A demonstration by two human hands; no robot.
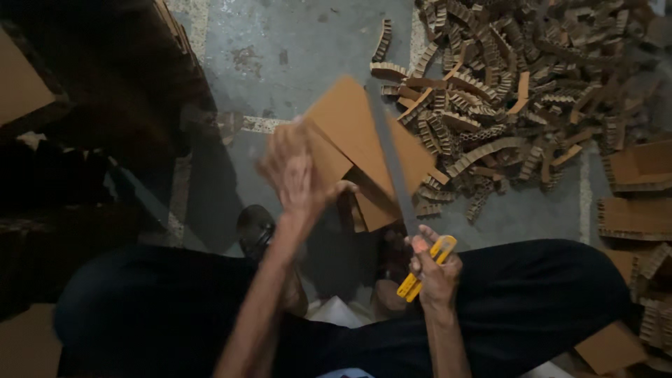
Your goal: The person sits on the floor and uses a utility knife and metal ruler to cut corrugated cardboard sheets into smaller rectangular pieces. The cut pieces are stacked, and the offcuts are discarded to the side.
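Dark trousers point(532, 294) fill the near edge of the head view, the person sitting low with knees spread, and both forearms reach out from between them over the floor.

From the near middle the right hand point(435, 274) has its grip shut round a yellow utility knife point(425, 269), held at a slant with the far end pointing up toward the work. A long grey straight strip point(390, 157), perhaps a ruler or the extended blade, runs from just above that hand away across the cardboard; I cannot tell which it is. Held so, it seems to give a line to cut along.

Farther out, the left hand point(294, 171) lies against the left part of the brown cardboard sheet point(350, 133), fingers spread and blurred. Whether it presses flat or curls round the edge cannot be told. The sheet is tilted up from the grey concrete floor point(294, 49), apparently steadied by this hand so that it does not shift.

On the far right lies a big heap of corrugated cardboard offcuts point(518, 77), narrow strips piled loosely and touching the sheet's right edge, which crowds that side. Flat cardboard pieces point(637, 196) are stacked at the right edge. Dark stacked cardboard point(84, 105) stands on the left, in shadow. A dark sandal point(254, 227) sits near the left forearm.
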